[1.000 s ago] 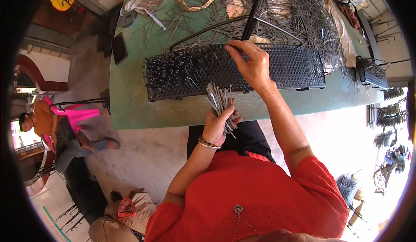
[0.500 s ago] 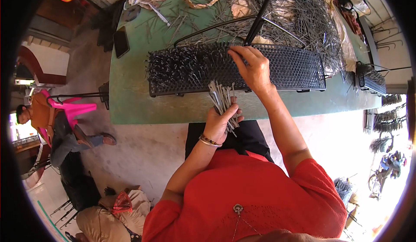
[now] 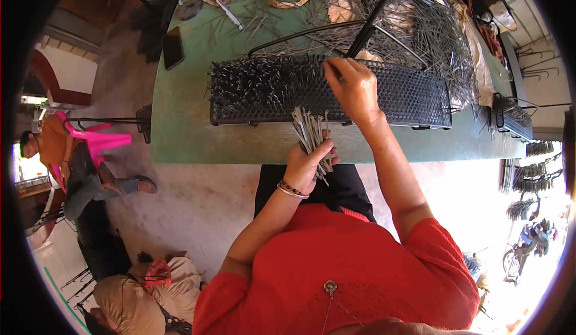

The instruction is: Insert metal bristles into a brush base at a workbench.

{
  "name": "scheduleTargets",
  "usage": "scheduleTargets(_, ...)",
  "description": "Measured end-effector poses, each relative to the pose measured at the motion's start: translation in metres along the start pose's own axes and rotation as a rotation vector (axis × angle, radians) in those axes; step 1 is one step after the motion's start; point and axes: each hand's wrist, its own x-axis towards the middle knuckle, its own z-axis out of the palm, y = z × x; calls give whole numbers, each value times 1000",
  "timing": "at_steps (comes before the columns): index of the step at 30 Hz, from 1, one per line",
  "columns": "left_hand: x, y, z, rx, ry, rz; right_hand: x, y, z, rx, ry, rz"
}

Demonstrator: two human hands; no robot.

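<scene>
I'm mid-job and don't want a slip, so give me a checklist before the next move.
1. Left hand closed around the bundle of thin metal pieces: ok.
2. Right hand at the black perforated rack: ok, over its middle.
3. Piece pinched in the right hand: cannot tell, the grip is hidden.
4. Bare holes left in the rack: ok, right side bare, left side packed with dark pieces.
5. Phone apart from the rack: ok, lying on the green table.
6. Heap of loose pieces tidy: not ok, tangled behind the rack.

A person (image 3: pixel 55 143) sits on a pink chair (image 3: pixel 109 142).
</scene>
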Motion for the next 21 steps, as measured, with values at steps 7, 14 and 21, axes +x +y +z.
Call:
scheduleTargets(7, -3, 2, 0, 24, -3, -10, -9, 1, 1, 2, -63, 127)
scheduleTargets(14, -5, 5, 1, -35, 1, 44, -39, -21, -26, 461, -357, 427)
scheduleTargets(21, -3, 1, 2, -73, 18, 2, -43, -16, -34, 831, -337, 785)
